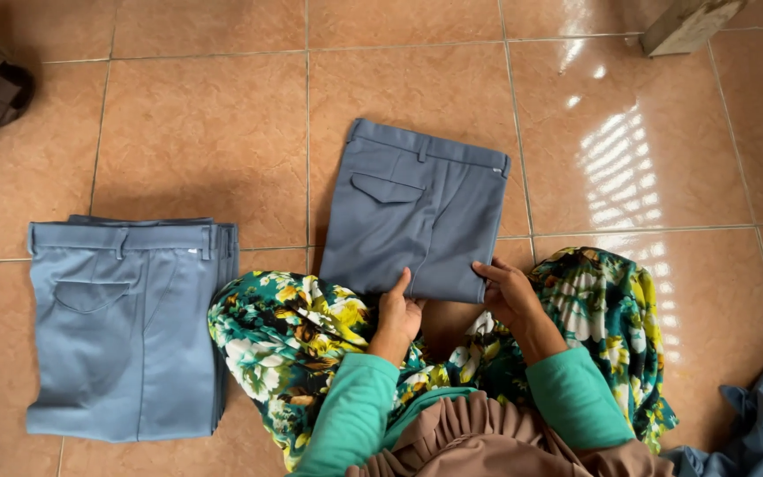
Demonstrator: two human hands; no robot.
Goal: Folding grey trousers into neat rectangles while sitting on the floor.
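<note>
Both hands (pixel 452 305) hold the folded grey-blue trousers (pixel 417 208) on the tiled floor (pixel 205 124).

Folded trousers (pixel 417 208), stack (pixel 125 327) on tiled floor (pixel 205 115)

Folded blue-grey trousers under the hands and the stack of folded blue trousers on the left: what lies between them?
In the head view, between the folded blue-grey trousers and the stack of folded blue trousers lies only bare tan floor tile.

No packages, signs or screens — only a tiny white waistband tag (pixel 497 170).
</note>
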